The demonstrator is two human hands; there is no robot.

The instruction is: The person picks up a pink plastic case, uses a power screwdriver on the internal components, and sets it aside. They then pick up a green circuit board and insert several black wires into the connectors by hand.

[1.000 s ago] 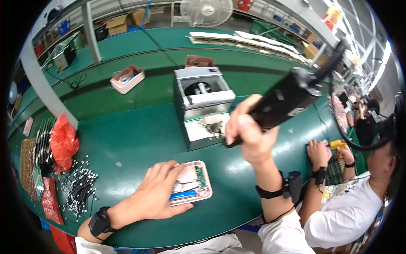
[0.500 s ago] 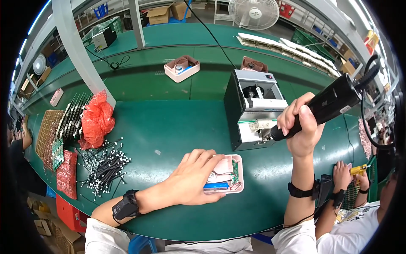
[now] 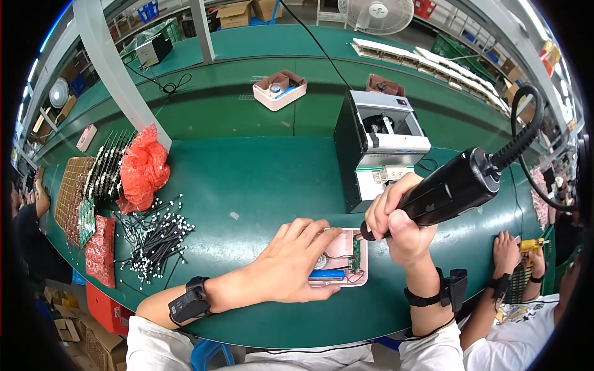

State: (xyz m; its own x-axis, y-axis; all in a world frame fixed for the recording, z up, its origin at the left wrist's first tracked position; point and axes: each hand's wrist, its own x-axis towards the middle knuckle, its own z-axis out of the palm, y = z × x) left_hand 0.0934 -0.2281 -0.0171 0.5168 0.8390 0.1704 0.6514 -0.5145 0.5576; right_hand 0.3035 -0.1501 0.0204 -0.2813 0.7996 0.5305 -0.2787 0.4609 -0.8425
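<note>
My left hand spans a pale pink plastic housing, fingers over its far side and thumb along its near side. Inside lie a green circuit board, a blue cylindrical battery and thin wires; my fingers cover part of the interior. My right hand is wrapped round a black electric screwdriver with a thick cable. The driver tilts, its nose just over the housing's far right corner. Whether the bit touches there is hard to make out.
Beyond my right hand stands a silver-and-black screw feeder. Left lie black cables, a red bubble-wrap bag and upright circuit boards. Another pink housing sits farther back. At right, a co-worker's hands hold a yellow tool.
My right hand has brought the screwdriver from the screw feeder's front, leftward and nearer, to the housing's far right corner. My left hand keeps its hold on the housing. The view has shifted slightly.
</note>
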